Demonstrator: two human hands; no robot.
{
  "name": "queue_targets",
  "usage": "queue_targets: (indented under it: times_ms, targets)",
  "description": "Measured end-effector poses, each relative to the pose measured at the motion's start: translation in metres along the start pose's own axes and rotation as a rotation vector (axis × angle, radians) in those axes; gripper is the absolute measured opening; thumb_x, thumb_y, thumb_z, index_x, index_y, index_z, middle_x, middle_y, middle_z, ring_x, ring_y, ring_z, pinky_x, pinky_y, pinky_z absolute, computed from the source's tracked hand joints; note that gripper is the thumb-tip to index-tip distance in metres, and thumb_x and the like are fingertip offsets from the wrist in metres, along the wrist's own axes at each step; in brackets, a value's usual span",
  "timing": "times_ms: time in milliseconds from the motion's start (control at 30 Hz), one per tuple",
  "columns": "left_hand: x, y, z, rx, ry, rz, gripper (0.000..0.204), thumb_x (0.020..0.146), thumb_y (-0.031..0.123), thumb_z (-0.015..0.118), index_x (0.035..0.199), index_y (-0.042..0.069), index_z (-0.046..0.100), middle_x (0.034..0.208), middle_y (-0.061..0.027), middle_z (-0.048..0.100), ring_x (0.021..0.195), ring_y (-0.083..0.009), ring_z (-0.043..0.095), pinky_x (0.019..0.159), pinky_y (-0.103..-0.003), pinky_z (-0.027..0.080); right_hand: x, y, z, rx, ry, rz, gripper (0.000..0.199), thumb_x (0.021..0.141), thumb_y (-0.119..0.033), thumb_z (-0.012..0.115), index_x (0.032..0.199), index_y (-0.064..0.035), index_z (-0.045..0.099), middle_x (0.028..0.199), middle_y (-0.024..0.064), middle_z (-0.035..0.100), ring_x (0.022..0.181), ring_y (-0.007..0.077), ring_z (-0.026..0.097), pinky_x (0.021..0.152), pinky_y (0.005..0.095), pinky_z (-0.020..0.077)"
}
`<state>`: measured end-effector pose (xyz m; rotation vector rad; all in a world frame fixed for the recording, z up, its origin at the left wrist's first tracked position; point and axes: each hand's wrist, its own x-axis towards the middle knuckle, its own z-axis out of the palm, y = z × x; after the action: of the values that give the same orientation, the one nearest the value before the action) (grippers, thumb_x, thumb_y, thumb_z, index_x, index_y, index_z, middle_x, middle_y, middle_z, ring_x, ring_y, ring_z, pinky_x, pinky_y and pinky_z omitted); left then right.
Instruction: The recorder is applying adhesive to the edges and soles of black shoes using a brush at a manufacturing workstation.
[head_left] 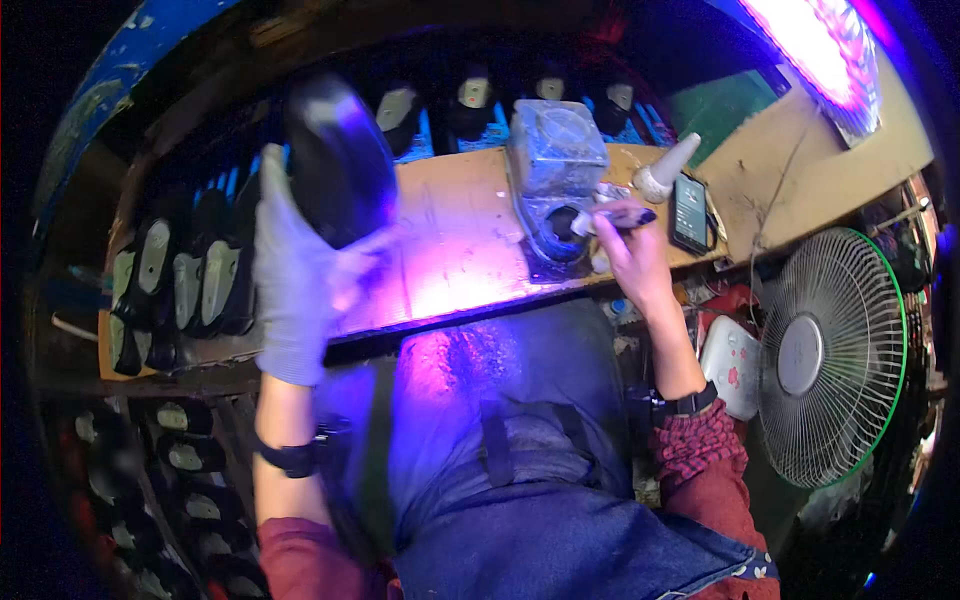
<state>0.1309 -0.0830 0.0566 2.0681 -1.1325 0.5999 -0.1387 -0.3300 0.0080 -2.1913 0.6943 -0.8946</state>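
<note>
Desk across the front, cardboard top; fan beside its right end. Black shoe is above the desk's left part, blurred, long axis pointing away from the wearer, slightly tilted. Gloved left hand grips its near end, fingers 1 side, thumb the other. Shoe lies left of the right hand, well apart; left is nearer. Bluish pot sits between. Right pinches 1 small brush-like tool, pale end at pot's round opening.

Maroon sleeves, black wristbands, a blue apron and a pale left glove show.
</note>
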Motion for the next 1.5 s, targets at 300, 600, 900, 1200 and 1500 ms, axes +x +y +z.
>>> queue_targets:
  times_ms: [300, 600, 900, 1200, 1500]
  targets:
    - [-0.127, 0.014, 0.007, -0.292, -0.124, 0.283, 0.047, 0.083, 0.009, 0.067, 0.127, 0.002, 0.051, 0.129, -0.0238, 0.053, 0.119, -0.0475, 0.052, 0.103, -0.058, 0.041, -0.033, -0.045, 0.045, 0.749, 0.07, 0.256, 0.014, 0.103, -0.015, 0.052, 0.1, -0.0013, 0.054, 0.094, 0.0116, 0.067, 0.078, 0.0149, 0.067, 0.066, 0.0265, 0.0547]
    - [-0.157, 0.015, -0.006, -0.358, -0.267, 0.189, 0.054, 0.08, 0.032, 0.063, 0.122, -0.002, 0.057, 0.126, -0.0246, 0.054, 0.114, -0.0451, 0.052, 0.101, -0.056, 0.04, 0.001, -0.103, 0.105, 0.547, -0.288, 0.439, 0.014, 0.1, -0.018, 0.059, 0.095, -0.0053, 0.054, 0.076, 0.004, 0.064, 0.058, 0.0094, 0.06, 0.052, 0.0226, 0.0472]
    - [-0.161, 0.012, -0.006, -0.408, -0.269, 0.223, 0.057, 0.088, 0.039, 0.053, 0.126, -0.003, 0.053, 0.128, -0.0279, 0.052, 0.11, -0.0512, 0.051, 0.097, -0.06, 0.038, 0.045, -0.078, 0.149, 0.381, -0.145, 0.34, 0.029, 0.094, -0.031, 0.062, 0.088, -0.0024, 0.059, 0.068, 0.0077, 0.064, 0.06, 0.0138, 0.062, 0.056, 0.0314, 0.0476]
    - [-0.159, 0.015, -0.004, -0.353, -0.244, 0.223, 0.056, 0.077, 0.033, 0.067, 0.121, -0.001, 0.058, 0.12, -0.0247, 0.056, 0.106, -0.0441, 0.055, 0.096, -0.057, 0.043, -0.005, -0.092, 0.106, 0.506, -0.361, 0.216, 0.016, 0.099, -0.02, 0.06, 0.092, -0.0058, 0.056, 0.073, 0.0002, 0.06, 0.057, 0.0066, 0.056, 0.052, 0.0235, 0.0441]
    - [-0.138, 0.035, -0.005, -0.251, -0.114, 0.39, 0.036, 0.08, 0.008, 0.065, 0.114, 0.002, 0.054, 0.118, -0.0248, 0.058, 0.104, -0.0484, 0.057, 0.09, -0.058, 0.047, -0.049, -0.116, 0.055, 0.627, -0.286, 0.244, 0.012, 0.099, -0.013, 0.055, 0.09, -0.0058, 0.054, 0.071, 0.0016, 0.058, 0.05, 0.0054, 0.052, 0.046, 0.0206, 0.0397]
